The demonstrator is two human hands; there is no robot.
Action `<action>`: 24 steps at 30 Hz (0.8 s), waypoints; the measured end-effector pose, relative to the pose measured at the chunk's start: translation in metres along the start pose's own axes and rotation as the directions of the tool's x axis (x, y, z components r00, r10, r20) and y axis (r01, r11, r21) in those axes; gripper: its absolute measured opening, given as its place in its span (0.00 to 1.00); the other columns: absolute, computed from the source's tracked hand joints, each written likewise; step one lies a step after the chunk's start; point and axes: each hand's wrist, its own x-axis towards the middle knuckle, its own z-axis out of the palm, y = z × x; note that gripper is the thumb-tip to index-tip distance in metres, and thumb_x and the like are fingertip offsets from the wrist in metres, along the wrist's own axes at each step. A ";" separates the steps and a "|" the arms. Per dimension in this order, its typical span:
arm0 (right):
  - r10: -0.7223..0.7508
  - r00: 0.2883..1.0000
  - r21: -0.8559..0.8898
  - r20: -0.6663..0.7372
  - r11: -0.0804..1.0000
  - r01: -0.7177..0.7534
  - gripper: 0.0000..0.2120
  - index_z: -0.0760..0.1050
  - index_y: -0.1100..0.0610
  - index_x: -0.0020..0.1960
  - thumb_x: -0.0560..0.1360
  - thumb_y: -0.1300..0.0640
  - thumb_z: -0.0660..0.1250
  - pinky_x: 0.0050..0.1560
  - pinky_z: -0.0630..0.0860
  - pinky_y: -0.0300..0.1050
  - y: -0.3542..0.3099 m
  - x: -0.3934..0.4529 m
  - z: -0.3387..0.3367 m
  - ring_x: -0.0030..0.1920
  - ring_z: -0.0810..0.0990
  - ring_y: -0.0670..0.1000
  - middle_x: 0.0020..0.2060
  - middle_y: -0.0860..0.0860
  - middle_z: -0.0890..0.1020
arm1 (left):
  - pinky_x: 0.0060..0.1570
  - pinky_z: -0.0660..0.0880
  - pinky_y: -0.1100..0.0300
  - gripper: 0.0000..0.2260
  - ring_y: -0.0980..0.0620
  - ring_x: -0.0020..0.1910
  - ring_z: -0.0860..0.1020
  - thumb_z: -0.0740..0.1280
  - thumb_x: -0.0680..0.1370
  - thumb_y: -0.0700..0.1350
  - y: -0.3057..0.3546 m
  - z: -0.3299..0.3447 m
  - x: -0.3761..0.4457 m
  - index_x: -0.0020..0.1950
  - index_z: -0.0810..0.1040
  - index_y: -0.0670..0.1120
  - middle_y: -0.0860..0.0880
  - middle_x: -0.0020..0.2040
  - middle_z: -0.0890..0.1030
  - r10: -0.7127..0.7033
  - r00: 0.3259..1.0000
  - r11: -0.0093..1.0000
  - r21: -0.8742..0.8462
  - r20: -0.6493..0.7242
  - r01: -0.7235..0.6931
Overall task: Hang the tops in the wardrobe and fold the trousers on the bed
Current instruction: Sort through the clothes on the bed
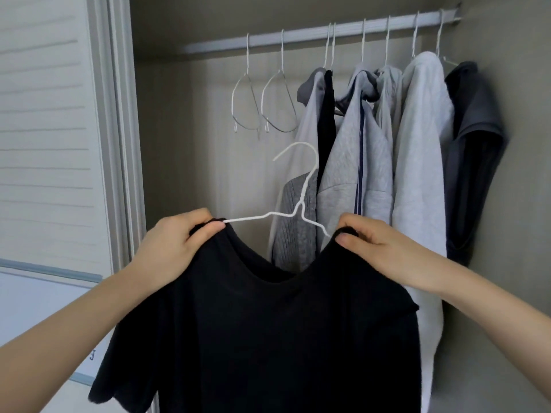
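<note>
A black T-shirt (268, 338) hangs in front of me on a white wire hanger (301, 201), whose hook points up and left, below the wardrobe rail (298, 37). My left hand (179, 239) pinches the shirt's left shoulder at the hanger's end. My right hand (372, 242) pinches the right shoulder by the neckline. The hanger's lower part is hidden inside the shirt.
Two bare wire hangers (262, 99) hang at the rail's left. Right of them hang several grey, white and dark tops (411, 144). A white louvred door (44, 129) stands at the left. The wardrobe's side wall (524, 174) closes the right.
</note>
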 end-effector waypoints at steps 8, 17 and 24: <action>0.274 0.956 0.470 0.100 0.834 -0.288 0.13 0.82 0.59 0.53 0.76 0.51 0.65 0.60 0.77 0.47 -0.012 -0.001 -0.013 0.53 0.83 0.54 0.50 0.56 0.85 | 0.34 0.65 0.61 0.35 0.55 0.31 0.69 0.58 0.70 0.73 -0.037 -0.024 0.025 0.35 0.73 0.40 0.42 0.30 0.71 -0.112 0.991 0.973 -0.195 0.069 0.124; 0.322 0.935 0.515 0.149 0.782 -0.351 0.16 0.83 0.62 0.52 0.72 0.52 0.66 0.56 0.79 0.47 -0.053 0.022 -0.047 0.51 0.83 0.56 0.53 0.60 0.84 | 0.39 0.70 0.54 0.20 0.53 0.35 0.76 0.54 0.72 0.66 -0.070 -0.021 0.076 0.34 0.74 0.52 0.52 0.33 0.78 -0.097 0.990 0.992 0.086 0.104 0.088; 0.466 0.885 0.665 -0.015 0.665 -0.339 0.12 0.81 0.64 0.41 0.77 0.57 0.65 0.31 0.81 0.43 -0.113 0.049 -0.065 0.28 0.82 0.51 0.32 0.56 0.83 | 0.60 0.72 0.54 0.13 0.50 0.56 0.78 0.62 0.81 0.53 -0.051 0.018 0.134 0.61 0.76 0.47 0.48 0.56 0.80 -0.164 0.956 0.963 -0.172 0.243 0.208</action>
